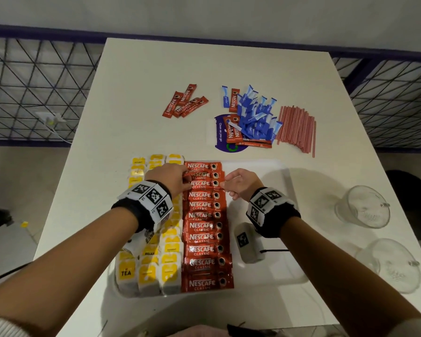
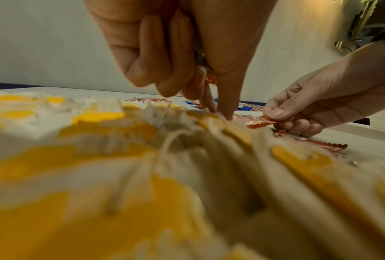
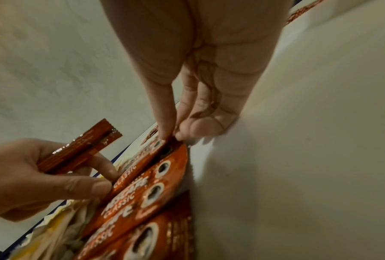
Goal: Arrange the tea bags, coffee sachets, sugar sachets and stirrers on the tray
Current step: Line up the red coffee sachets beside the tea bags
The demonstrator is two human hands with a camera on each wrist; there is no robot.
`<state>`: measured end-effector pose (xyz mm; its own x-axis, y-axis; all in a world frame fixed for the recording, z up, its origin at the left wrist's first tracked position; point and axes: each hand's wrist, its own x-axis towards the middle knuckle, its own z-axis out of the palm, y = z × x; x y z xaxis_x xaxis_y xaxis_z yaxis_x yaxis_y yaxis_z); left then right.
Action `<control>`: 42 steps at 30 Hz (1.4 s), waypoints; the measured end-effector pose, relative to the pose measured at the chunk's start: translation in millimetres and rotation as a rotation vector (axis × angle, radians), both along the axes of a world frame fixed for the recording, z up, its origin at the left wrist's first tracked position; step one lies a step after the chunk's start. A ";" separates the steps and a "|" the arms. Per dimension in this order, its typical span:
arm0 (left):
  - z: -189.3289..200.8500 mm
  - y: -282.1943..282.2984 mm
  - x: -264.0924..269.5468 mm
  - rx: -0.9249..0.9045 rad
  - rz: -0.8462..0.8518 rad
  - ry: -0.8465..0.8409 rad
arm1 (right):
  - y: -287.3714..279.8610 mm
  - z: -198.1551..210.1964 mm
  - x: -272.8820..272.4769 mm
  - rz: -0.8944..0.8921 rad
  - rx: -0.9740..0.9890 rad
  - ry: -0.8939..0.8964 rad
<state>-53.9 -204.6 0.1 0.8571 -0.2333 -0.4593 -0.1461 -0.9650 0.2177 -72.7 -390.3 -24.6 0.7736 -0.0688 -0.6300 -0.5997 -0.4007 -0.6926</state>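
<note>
A white tray (image 1: 265, 181) holds columns of yellow tea bags (image 1: 170, 261) on its left and a column of red coffee sachets (image 1: 204, 227) beside them. My left hand (image 1: 180, 177) grips spare coffee sachets (image 3: 82, 149) while its thumb and forefinger pinch the left end of a sachet (image 1: 204, 176) near the column's far end. My right hand (image 1: 231, 182) pinches the right end of that sachet (image 3: 164, 146) between thumb and forefinger. Loose coffee sachets (image 1: 184, 102), blue sugar sachets (image 1: 258, 115) and red stirrers (image 1: 297, 127) lie on the table beyond the tray.
Two glass cups (image 1: 362, 207) (image 1: 389, 263) stand at the table's right edge. A small white device (image 1: 247, 242) with a cable sits on the tray's bare right part. A purple sticker (image 1: 219, 132) lies under the sachet pile.
</note>
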 end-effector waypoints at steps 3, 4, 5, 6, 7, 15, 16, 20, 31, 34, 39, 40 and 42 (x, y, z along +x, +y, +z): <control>1.0 1.3 0.2 -0.019 0.012 0.012 | -0.4 -1.1 0.8 0.012 0.005 0.001; 2.0 1.7 0.1 -0.023 0.015 0.014 | -1.0 -1.5 1.0 0.012 0.006 0.003; 2.8 2.0 0.2 -0.030 0.020 0.018 | -2.3 -1.7 0.8 0.012 0.005 0.001; 4.0 2.5 0.2 -0.040 0.026 0.022 | -3.5 -1.3 0.9 0.013 0.003 -0.005; 5.1 3.0 0.2 -0.047 0.033 0.026 | -5.2 -0.1 0.7 0.014 0.003 -0.016; 12.3 -2.5 -14.8 -0.311 0.065 0.166 | 3.0 39.7 -13.2 0.255 0.072 -0.247; 13.8 -4.7 -17.2 -0.331 0.057 0.189 | 6.6 42.8 -16.2 0.308 0.060 -0.295; 17.9 -7.1 -25.9 -0.443 0.099 0.258 | 13.7 47.0 -19.8 0.349 0.001 -0.380; 30.3 9.4 -48.3 -1.052 0.630 0.403 | -16.3 42.1 -32.9 0.209 0.132 -0.310; 28.2 6.6 -54.1 -1.082 0.610 0.362 | -19.6 41.0 -37.9 0.227 0.129 -0.295; 24.1 4.6 -56.3 -1.049 0.581 0.275 | -22.9 38.5 -43.8 0.263 0.103 -0.231; 24.5 3.1 -56.3 -1.046 0.577 0.264 | -22.2 38.1 -44.4 0.263 0.118 -0.218; 25.7 0.2 -55.8 -1.031 0.570 0.237 | -20.6 35.0 -44.6 0.257 0.137 -0.192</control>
<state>-109.8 -204.4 25.8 0.8759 -0.1983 -0.4398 0.3934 -0.2340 0.8891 -117.3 -410.9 10.4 0.8601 0.2186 -0.4610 -0.3448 -0.4170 -0.8410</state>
